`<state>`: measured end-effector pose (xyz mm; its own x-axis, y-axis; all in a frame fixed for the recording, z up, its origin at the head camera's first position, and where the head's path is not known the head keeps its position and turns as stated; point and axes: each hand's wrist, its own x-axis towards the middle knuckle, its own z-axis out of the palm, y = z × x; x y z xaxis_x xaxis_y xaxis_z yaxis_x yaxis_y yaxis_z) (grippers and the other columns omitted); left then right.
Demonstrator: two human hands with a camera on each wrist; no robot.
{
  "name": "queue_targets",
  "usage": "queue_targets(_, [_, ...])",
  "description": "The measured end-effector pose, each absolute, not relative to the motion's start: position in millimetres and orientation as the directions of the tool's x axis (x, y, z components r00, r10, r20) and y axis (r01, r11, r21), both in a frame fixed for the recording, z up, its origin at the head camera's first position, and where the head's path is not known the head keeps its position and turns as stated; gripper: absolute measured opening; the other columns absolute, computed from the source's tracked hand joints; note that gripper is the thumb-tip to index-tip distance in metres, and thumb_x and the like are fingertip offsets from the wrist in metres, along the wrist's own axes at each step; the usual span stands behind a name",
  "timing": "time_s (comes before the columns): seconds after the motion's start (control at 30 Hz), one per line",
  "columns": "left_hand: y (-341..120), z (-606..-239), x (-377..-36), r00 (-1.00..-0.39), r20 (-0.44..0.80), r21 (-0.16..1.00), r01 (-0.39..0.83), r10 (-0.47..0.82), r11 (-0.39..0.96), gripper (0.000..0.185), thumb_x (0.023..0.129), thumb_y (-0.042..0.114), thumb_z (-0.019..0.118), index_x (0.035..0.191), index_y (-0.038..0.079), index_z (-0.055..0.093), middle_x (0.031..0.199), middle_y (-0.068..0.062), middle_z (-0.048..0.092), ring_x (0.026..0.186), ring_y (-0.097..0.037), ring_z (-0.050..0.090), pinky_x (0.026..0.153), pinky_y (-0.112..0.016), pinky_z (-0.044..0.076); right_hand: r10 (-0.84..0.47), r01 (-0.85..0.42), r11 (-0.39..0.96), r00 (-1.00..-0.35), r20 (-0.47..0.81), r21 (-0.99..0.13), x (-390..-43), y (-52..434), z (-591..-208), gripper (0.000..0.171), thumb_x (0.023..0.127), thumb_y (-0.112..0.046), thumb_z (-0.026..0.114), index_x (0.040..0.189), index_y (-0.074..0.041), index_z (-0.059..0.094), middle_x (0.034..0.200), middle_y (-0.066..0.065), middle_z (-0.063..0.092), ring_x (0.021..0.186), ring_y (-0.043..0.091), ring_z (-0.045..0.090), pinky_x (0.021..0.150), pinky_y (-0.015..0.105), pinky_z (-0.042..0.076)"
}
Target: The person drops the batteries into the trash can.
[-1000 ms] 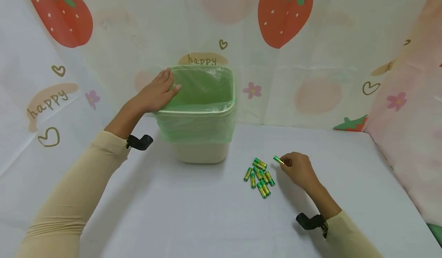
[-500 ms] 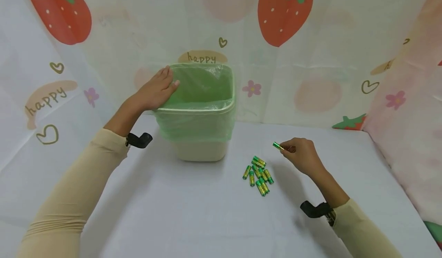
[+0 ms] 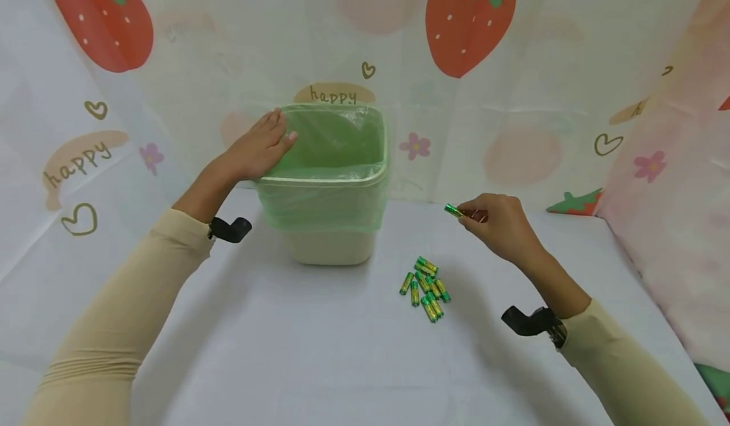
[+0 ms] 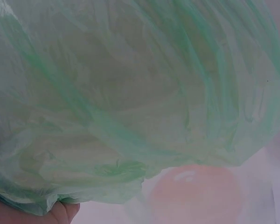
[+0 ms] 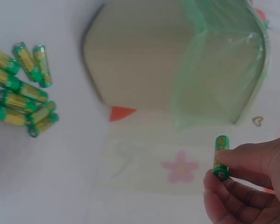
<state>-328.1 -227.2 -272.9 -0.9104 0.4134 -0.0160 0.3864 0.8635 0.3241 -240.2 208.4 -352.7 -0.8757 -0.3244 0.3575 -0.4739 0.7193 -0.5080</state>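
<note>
My left hand point(image 3: 258, 147) holds the left rim of a cream trash bin point(image 3: 331, 248), thumb toward the inside. A translucent green bag lines the bin and folds down over its rim point(image 3: 342, 182); in the left wrist view the bag point(image 4: 130, 93) covers most of that hand. Right of the bin and above the table, my right hand point(image 3: 496, 226) pinches one green-and-gold battery point(image 3: 453, 210) between thumb and fingers. The right wrist view shows this battery point(image 5: 221, 158) upright in the fingertips. Several similar batteries point(image 3: 424, 286) lie in a loose pile on the table.
A white cloth covers the table point(image 3: 285, 350). Close behind the bin hangs a backdrop point(image 3: 513, 96) printed with strawberries, hearts and flowers, and it continues along both sides. Each wrist carries a black camera point(image 3: 527, 321).
My right hand has lifted away from the pile, up and toward the back of the table, with the battery in its fingers. My left hand stays on the bin.
</note>
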Motion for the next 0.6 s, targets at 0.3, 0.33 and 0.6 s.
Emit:
queue_targets(0.3, [-230,-275,-332,-0.91,-0.004,0.336,0.389,0.414,0.858,0.075,0.112,0.045,0.019,0.156,-0.012,-0.003,0.165,-0.027,-0.013,0.154,-0.039,-0.012,0.125,-0.048,-0.004,-0.363,-0.523,0.705,-0.846,0.39,-0.479,-249,194,-315,0.015,0.091,-0.002,0.074,0.105,0.0,0.079,0.092,0.01,0.075,0.078,0.022,0.068,0.071,0.041,0.057])
queue_targets(0.33, [-230,-276,-332,-0.909,-0.002,0.343,0.39,0.416,0.854,0.076,0.111,0.046,0.018,0.156,-0.012,-0.003,0.165,-0.027,-0.013,0.154,-0.038,-0.012,0.125,-0.048,-0.005,-0.368,-0.529,0.704,-0.843,0.394,-0.475,-250,193,-313,0.015,0.091,-0.003,0.075,0.105,0.0,0.079,0.092,0.01,0.075,0.078,0.022,0.068,0.071,0.041,0.057])
queue_targets(0.6, [-229,-275,-330,-0.91,-0.002,0.358,0.386,0.414,0.85,0.075,0.112,0.044,0.019,0.156,-0.012,-0.003,0.165,-0.026,-0.013,0.154,-0.038,-0.013,0.125,-0.048,-0.004,-0.409,-0.596,0.668,-0.795,0.448,-0.446,-257,179,-292,0.016,0.09,-0.002,0.075,0.105,0.002,0.079,0.092,0.012,0.075,0.077,0.022,0.068,0.074,0.043,0.06])
